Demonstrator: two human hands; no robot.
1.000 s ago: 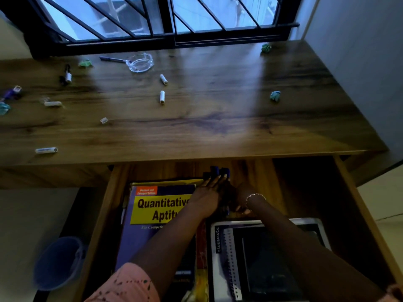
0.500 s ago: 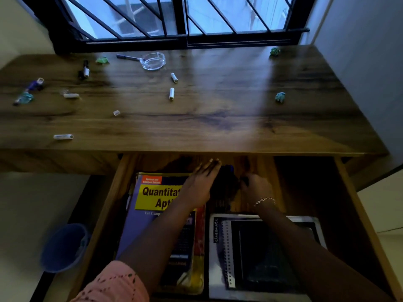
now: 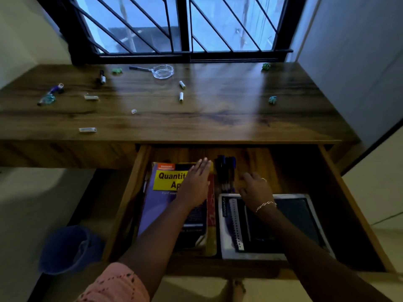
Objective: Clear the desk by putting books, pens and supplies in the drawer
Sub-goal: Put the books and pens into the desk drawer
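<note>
Wood-brown drawer (image 3: 128,203) stands pulled out across the lower half of the frame, and both hands are in it. Left hand (image 3: 196,184) lies flat over the purple-and-yellow book (image 3: 161,205) at the drawer's left, fingers straight, grip apart, holding nothing. Right hand (image 3: 256,190) sits over the top edge of the spiral notebook (image 3: 301,214), lower centre-right, fingers loosely bent, grip slack, nothing seen in it. Between the two hands, a bundle of dark pens (image 3: 225,168) with blue caps lies on the drawer floor, just beside the book. Up on the surface (image 3: 218,118), upper half of the frame: a glass dish (image 3: 163,71) near the window, small white tubes (image 3: 181,97) scattered left and centre, green scraps (image 3: 272,99) at right. Blue bin (image 3: 67,247) on the floor, lower left.
</note>
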